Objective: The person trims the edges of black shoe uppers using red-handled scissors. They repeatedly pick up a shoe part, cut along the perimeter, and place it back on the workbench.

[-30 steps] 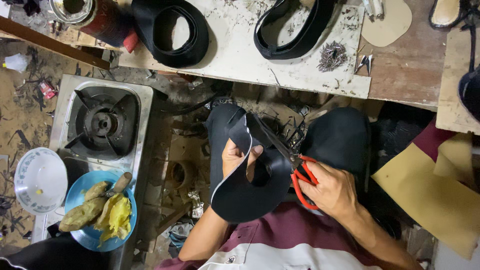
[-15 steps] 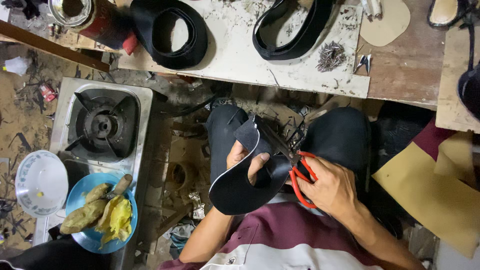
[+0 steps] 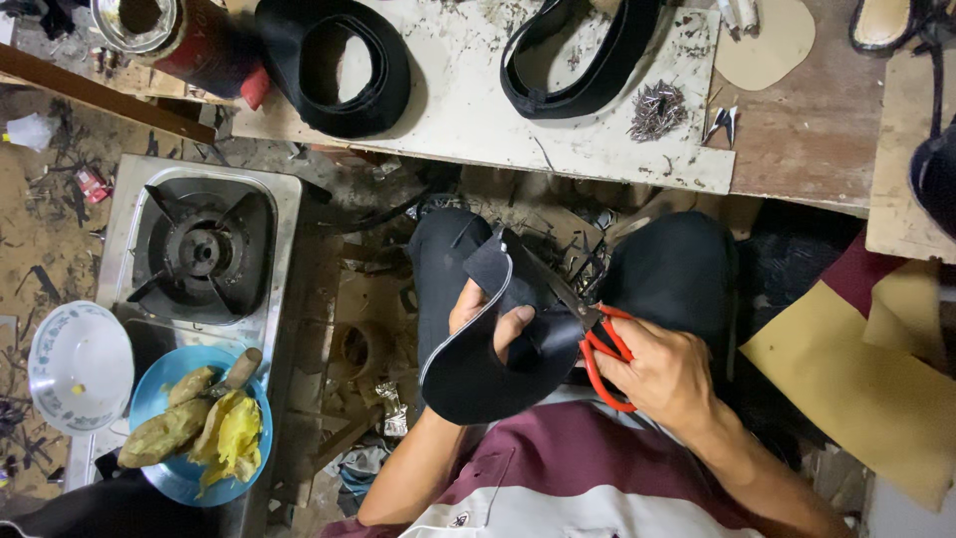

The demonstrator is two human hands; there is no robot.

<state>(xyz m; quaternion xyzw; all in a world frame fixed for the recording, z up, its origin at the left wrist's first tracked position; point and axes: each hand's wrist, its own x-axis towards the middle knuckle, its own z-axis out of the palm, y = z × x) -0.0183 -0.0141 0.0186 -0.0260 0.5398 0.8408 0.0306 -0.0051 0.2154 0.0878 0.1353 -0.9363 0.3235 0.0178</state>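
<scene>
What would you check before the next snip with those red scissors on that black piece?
1. Right hand grips the red-handled scissors: ok.
2. Left hand holds the curved black leather-like sheet, thumb pressed on top: ok.
3. Blades meet the sheet's edge: ok.
4. Left fingers away from the blades: cannot tell, the sheet hides the ones under it.
5. Cut line marked on the sheet: cannot tell.
6. Sheet held over the lap, apart from the steel gas stove: ok.

Gas stove [image 3: 199,249], blue plate of food [image 3: 194,428], white bowl [image 3: 80,364], pile of nails [image 3: 657,110], tan sheets [image 3: 846,369]
</scene>
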